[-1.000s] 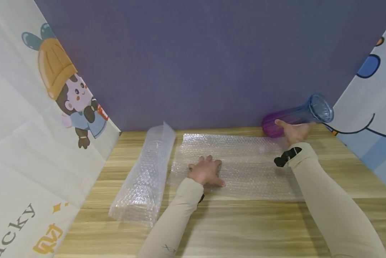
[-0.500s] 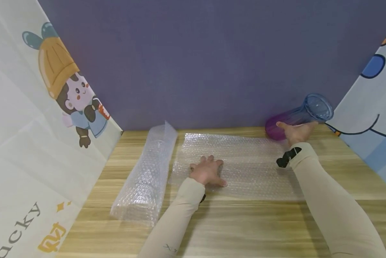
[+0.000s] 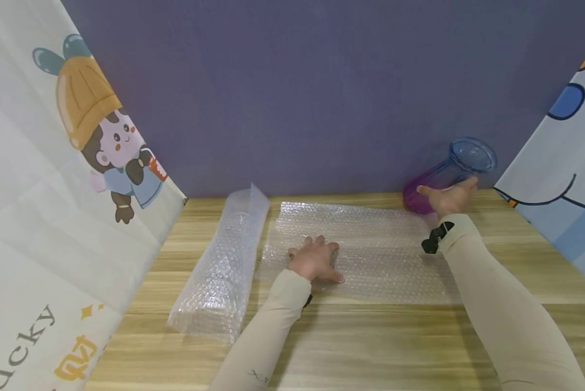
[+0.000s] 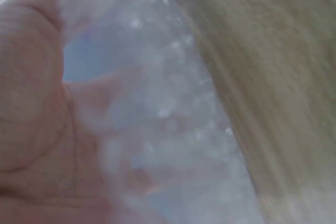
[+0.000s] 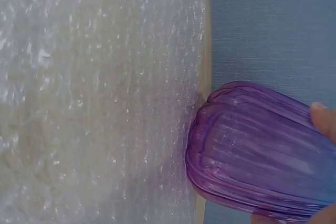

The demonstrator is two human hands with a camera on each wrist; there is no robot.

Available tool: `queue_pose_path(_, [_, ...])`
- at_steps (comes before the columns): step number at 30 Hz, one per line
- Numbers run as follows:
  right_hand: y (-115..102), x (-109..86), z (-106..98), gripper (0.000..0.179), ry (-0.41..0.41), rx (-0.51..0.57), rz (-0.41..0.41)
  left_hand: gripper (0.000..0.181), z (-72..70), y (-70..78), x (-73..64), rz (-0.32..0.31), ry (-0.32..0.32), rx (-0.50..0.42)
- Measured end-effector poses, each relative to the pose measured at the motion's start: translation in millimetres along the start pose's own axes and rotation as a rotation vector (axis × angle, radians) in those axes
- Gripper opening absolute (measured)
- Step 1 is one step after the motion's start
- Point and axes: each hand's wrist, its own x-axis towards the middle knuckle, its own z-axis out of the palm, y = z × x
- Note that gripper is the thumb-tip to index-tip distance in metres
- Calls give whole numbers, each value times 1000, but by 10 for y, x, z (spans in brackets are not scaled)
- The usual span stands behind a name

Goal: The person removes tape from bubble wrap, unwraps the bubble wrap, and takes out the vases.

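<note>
A ribbed glass vase, purple at its base and blue toward its flared rim, leans to the right at the back right of the table in the head view. My right hand grips its side, thumb at the left. The purple base sits right at the edge of a bubble wrap sheet in the right wrist view. My left hand rests with spread fingers on the left part of that flat bubble wrap sheet. Through the film, blurred fingers show in the left wrist view.
A second piece of bubble wrap, long and narrow, lies left of the sheet on the wooden table. A dark blue-purple panel stands behind the table. Printed cartoon panels flank it on both sides.
My right hand has tilted the vase more upright, so its rim has swung left and slightly up. The left hand stays in place on the bubble wrap.
</note>
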Motion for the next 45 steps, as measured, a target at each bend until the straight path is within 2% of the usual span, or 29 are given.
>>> queue_pose_path(7, [0,22,48,130,6,-115,-77,89,14,-10,12,-1,2,-3])
queue_pose_path(13, [-36,15,99,125,-16,-123,-117,89,15,-12,6,-2,3,-8])
queue_pose_path(28, [-11,161,181,120,-5,-225,-136,89,19,1,12,3,3,2])
queue_pose_path(37, [-23,204,195,123,-71,-308,-140,89,12,-5,7,4,11,7])
queue_pose_path(45, [-35,211,189,125,-98,-324,-149,89,17,-16,28,2,4,9])
